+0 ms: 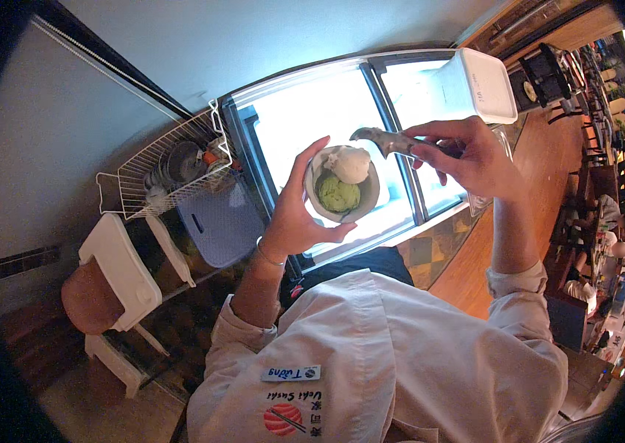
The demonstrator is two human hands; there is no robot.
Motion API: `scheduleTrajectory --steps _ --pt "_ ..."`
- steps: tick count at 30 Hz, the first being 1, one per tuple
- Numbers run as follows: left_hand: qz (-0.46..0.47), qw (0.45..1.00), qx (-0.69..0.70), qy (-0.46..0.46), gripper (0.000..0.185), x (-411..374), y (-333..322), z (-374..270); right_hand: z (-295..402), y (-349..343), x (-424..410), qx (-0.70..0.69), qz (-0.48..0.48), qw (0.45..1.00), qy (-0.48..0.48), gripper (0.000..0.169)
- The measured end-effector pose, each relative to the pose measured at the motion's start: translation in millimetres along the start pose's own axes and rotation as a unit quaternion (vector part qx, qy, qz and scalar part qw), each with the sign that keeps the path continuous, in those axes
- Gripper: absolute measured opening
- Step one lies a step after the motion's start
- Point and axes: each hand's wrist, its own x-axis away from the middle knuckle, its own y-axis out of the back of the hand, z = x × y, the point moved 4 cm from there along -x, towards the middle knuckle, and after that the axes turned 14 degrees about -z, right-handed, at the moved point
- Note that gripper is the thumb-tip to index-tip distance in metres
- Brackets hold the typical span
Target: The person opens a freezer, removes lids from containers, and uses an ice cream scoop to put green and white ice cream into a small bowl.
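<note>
My left hand (296,213) is wrapped around the outside of a small pale bowl (370,194). Inside the bowl, a green scoop of ice cream (338,195) touches an off-white scoop (352,165), with a smaller off-white bit beside it. My right hand (470,158) grips a metal ice cream scoop (393,142) by its handle, its head just to the right of and above the bowl, apart from it. Creamy residue clings to the scoop's head. Both hands are above a brightly lit chest freezer (415,221) with its glass top in a dark frame.
A lidded white plastic tub (489,86) stands at the freezer's right end. Left of the freezer are a white wire basket (135,188) of assorted items, a blue-grey plastic panel (221,227) and a white high chair (124,266). Seated people and tables are at the far right.
</note>
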Motion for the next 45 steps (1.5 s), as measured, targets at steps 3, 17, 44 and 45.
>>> scheduleTrajectory --steps 3,17,44,45 --pt "0.026 0.999 0.026 -0.003 0.12 6 12 9 12 -4 -15 0.0 0.056 0.994 0.09 0.029" --pt "0.054 0.98 0.19 0.038 0.122 13 31 8 57 -19 -55 0.063 0.223 0.958 0.168 0.027" --pt "0.135 0.973 0.182 0.04 0.124 -7 32 12 51 -27 -74 0.063 0.282 0.942 0.171 0.029" --pt "0.141 0.972 0.179 0.055 0.124 -7 31 10 52 -29 -75 0.063 0.289 0.942 0.158 0.028"
